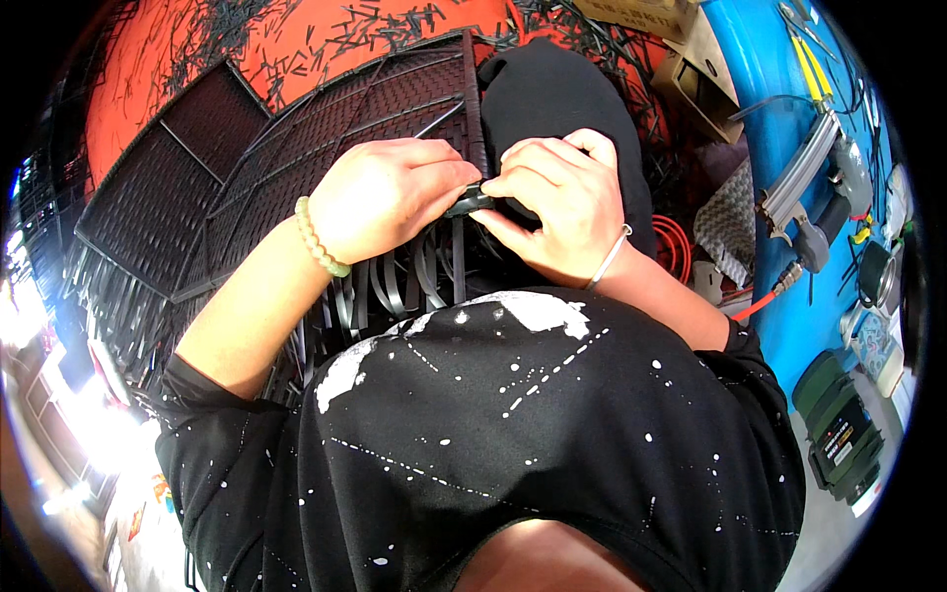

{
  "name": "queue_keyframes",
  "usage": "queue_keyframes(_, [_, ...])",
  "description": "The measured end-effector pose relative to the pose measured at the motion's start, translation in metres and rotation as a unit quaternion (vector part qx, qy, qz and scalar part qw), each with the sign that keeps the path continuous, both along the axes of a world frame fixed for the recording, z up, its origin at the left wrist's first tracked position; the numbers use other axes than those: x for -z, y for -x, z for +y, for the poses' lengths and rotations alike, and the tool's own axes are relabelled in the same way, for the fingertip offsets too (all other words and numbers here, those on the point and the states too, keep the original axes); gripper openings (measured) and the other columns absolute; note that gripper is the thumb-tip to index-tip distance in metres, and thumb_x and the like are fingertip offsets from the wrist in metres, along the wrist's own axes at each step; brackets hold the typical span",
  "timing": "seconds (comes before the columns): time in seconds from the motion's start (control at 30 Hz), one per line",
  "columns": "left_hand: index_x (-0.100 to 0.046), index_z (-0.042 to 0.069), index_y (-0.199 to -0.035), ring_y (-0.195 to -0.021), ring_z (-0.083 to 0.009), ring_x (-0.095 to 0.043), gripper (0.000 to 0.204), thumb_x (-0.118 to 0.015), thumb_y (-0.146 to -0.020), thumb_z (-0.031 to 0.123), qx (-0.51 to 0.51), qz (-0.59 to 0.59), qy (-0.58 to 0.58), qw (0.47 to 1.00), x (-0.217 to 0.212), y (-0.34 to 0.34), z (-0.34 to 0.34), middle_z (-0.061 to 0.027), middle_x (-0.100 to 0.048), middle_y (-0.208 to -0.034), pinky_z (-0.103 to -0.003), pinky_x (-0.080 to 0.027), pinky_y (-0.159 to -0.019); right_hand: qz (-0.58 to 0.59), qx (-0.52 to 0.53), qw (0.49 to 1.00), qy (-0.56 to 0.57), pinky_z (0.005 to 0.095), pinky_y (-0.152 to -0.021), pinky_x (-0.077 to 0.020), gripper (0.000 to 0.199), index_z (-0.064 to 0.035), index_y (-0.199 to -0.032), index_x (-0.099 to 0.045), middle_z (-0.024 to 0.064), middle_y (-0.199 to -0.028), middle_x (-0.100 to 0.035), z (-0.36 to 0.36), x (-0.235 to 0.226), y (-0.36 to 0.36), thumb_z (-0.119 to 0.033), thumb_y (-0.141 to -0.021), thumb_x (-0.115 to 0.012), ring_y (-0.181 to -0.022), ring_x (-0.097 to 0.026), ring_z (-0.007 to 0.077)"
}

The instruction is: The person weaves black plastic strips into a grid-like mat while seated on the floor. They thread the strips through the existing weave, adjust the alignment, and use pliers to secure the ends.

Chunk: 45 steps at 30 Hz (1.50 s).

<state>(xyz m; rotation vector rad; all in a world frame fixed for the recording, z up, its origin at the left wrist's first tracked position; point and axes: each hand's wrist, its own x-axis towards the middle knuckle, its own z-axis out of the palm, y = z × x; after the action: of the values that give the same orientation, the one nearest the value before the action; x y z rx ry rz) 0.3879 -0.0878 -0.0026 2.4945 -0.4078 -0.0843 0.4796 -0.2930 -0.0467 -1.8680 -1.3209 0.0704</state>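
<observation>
A dark brown woven panel point(326, 148) on a thin frame leans across in front of me, with loose flat black strips point(409, 276) hanging from its near edge. At the panel's right edge, both hands meet over a piece of black strip point(468, 202). My left hand point(390, 192), with a beaded bracelet on its wrist, pinches the strip from the left. My right hand point(562, 202) has its thumb and fingers closed on the strip's other side. The fingers hide part of the strip and how it joins the frame.
To the right, a blue work surface point(774, 109) bears a silver air stapler point(801, 173) with a red hose point(755, 308), and yellow-handled pliers point(811, 69). A dark green case point(840, 429) lies nearer. Black offcuts litter the red floor point(187, 44); a cardboard box point(695, 84) stands beyond.
</observation>
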Motion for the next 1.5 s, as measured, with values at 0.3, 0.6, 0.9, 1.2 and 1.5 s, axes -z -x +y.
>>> queue_keyframes(0.3, [-0.071, 0.005, -0.101, -0.077, -0.0267, -0.070, 0.022, -0.073, -0.079, 0.003, -0.017, -0.006, -0.042, 0.999, -0.008, 0.006, -0.006, -0.0094, -0.069, -0.089, -0.035, -0.058, -0.068, 0.012, -0.003, 1.000, 0.005, 0.0394, -0.086, -0.0393, 0.019, -0.0145, -0.078, -0.065, -0.0011, -0.084, -0.063, 0.001, -0.001, 0.002, -0.024, -0.069, -0.079, -0.087, -0.064, 0.0170])
queue_keyframes(0.6, [-0.070, 0.004, -0.099, -0.072, -0.0264, -0.069, 0.020, -0.073, -0.079, 0.005, -0.011, 0.000, -0.089, 0.996, -0.017, 0.005, -0.012, -0.0092, -0.069, -0.086, -0.035, -0.056, -0.063, 0.019, -0.002, 1.000, 0.004, 0.0375, -0.087, -0.0387, 0.022, -0.0158, -0.081, -0.067, -0.0023, -0.088, -0.065, 0.000, 0.000, 0.003, -0.024, -0.068, -0.082, -0.089, -0.065, 0.0155])
queue_keyframes(0.9, [-0.069, 0.004, -0.097, -0.072, -0.0287, -0.068, 0.018, -0.070, -0.080, 0.006, -0.001, 0.022, -0.080, 0.997, -0.010, -0.003, -0.009, -0.0090, -0.066, -0.083, -0.037, -0.056, -0.063, 0.015, -0.005, 1.000, 0.017, 0.0370, -0.086, -0.0378, 0.022, -0.0162, -0.082, -0.068, -0.0027, -0.089, -0.066, 0.000, 0.000, 0.001, -0.023, -0.067, -0.083, -0.088, -0.066, 0.0150])
queue_keyframes(1.2, [-0.071, 0.003, -0.099, -0.080, -0.0308, -0.070, 0.018, -0.071, -0.087, 0.016, -0.115, 0.090, 0.013, 0.989, 0.012, 0.014, 0.004, -0.0142, -0.071, -0.091, -0.036, -0.056, -0.072, 0.005, 0.000, 1.000, 0.020, 0.0367, -0.084, -0.0368, 0.022, -0.0170, -0.082, -0.068, -0.0027, -0.084, -0.064, 0.008, 0.001, 0.001, -0.024, -0.069, -0.084, -0.083, -0.064, 0.0159])
queue_keyframes(1.5, [-0.072, 0.006, -0.099, -0.082, -0.0311, -0.066, 0.032, -0.073, -0.086, 0.035, -0.243, 0.008, -0.041, 0.969, 0.024, 0.061, -0.001, -0.0112, -0.066, -0.085, -0.039, -0.054, -0.073, -0.017, 0.017, 0.997, 0.078, 0.0360, -0.082, -0.0400, 0.016, -0.0162, -0.088, -0.068, -0.0016, -0.083, -0.064, 0.010, -0.012, -0.002, -0.024, -0.078, -0.079, -0.080, -0.064, 0.0187])
